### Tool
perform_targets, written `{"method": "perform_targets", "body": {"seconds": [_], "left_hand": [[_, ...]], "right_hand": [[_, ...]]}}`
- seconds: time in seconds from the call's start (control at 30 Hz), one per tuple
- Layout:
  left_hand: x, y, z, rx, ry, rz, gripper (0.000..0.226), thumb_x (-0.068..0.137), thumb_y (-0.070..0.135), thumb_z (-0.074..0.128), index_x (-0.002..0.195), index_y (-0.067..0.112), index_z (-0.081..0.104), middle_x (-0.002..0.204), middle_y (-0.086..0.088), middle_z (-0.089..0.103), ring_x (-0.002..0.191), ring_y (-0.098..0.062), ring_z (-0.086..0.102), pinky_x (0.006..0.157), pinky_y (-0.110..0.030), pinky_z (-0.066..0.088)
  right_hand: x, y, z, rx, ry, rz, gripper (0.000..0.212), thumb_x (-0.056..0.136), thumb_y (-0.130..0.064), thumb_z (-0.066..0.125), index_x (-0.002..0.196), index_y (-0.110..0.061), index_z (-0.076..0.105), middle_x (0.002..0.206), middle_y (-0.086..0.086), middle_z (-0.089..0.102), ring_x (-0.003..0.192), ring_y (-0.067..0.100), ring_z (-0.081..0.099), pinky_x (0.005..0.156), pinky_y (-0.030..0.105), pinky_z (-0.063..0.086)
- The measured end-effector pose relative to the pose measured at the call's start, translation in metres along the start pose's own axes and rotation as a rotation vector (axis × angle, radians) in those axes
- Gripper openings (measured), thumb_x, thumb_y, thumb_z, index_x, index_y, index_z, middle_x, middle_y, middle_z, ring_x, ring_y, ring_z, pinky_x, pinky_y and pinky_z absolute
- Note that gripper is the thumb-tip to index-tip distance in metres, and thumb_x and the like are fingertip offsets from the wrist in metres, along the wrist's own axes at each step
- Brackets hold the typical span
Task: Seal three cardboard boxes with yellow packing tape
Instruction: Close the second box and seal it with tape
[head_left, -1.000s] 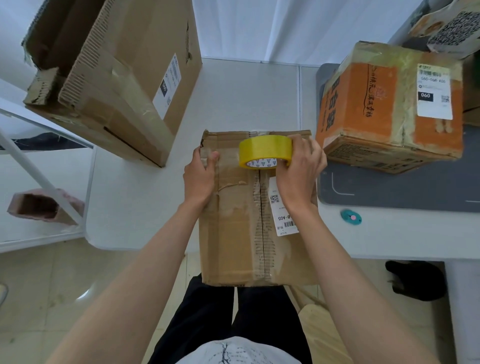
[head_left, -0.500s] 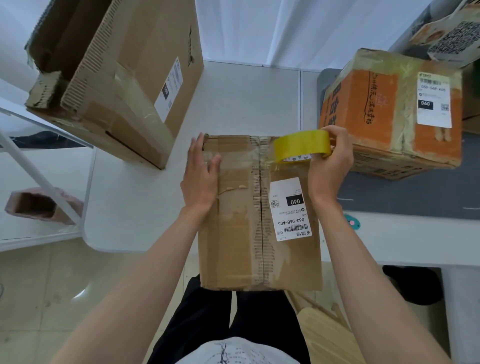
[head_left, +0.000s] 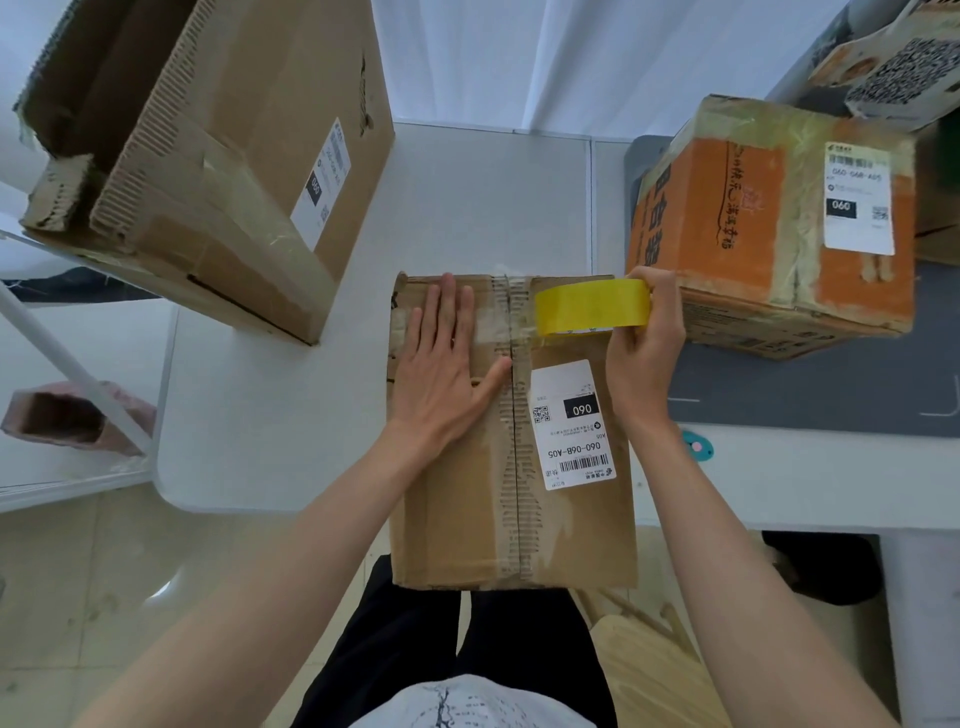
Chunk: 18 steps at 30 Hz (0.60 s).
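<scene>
Cardboard box (head_left: 467, 493), flat and brown, is seen lying partly on the white table (head_left: 249, 415), its near end overhanging the table edge above the person's black trousers (head_left: 405, 639); the underside and the far face are hidden. A white shipping label (head_left: 571, 423) is stuck right of the torn centre seam. The left hand (head_left: 441, 364) is pressed flat on the box's left flap, fingers straight and together, nothing gripped. The right hand (head_left: 641, 343) is curled round the yellow tape roll (head_left: 592, 307), which is held on edge at the box's far right corner; its core is hidden, and a faint clear strip seems to run from it across the seam, though this is hard to make out. A small teal disc (head_left: 696, 448) lies just right of the box, near the edge of a grey mat (head_left: 831, 395). On the mat an orange box (head_left: 769, 223), already wrapped in tape, stands just beside the right hand, leaving little room there. Farther left, a large open carton (head_left: 223, 156) is seen tilted, its top cut off by the frame; bare table lies between it and the flat box. At the upper right corner a printed box (head_left: 893, 67) is only partly shown.
</scene>
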<state>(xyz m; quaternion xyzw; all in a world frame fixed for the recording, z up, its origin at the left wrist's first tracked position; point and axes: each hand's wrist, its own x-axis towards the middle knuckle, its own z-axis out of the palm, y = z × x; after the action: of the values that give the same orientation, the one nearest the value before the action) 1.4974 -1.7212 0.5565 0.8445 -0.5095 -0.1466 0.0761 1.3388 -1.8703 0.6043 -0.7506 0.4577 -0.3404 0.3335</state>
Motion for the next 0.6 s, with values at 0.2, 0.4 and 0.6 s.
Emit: {"method": "perform_targets", "body": {"seconds": [0.2,0.4,0.6], "left_hand": [[-0.001,-0.001,0.002,0.086,-0.048,0.102,0.077,0.100,0.070,0.021,0.161,0.035,-0.009,0.169,-0.005,-0.019,0.153,-0.040,-0.019,0.125,-0.058,-0.001],[0.003,0.013,0.000,0.046,-0.086,0.130,0.078,0.101,0.067,0.018,0.162,0.026,-0.008,0.168,0.000,-0.022,0.152,-0.035,-0.024,0.123,-0.060,-0.008],[0.000,0.028,0.011,0.015,-0.090,0.112,0.091,0.100,0.070,0.018,0.160,0.009,-0.013,0.168,-0.007,-0.022,0.154,-0.020,-0.022,0.126,-0.050,-0.005]], "right_hand": [[0.002,-0.005,-0.002,-0.054,-0.068,-0.036,0.032,0.088,0.011,0.050,0.116,-0.003,0.058,0.109,0.016,0.053,0.097,0.008,0.046,0.082,0.009,0.037],[0.012,0.006,-0.001,0.038,-0.054,0.145,0.016,0.087,0.001,0.059,0.100,-0.009,0.062,0.101,0.010,0.053,0.087,0.011,0.047,0.076,0.017,0.038],[-0.001,0.014,0.008,0.207,-0.145,0.267,0.019,0.093,-0.013,0.065,0.104,-0.022,0.051,0.105,0.008,0.058,0.096,0.023,0.056,0.079,0.032,0.045]]}}
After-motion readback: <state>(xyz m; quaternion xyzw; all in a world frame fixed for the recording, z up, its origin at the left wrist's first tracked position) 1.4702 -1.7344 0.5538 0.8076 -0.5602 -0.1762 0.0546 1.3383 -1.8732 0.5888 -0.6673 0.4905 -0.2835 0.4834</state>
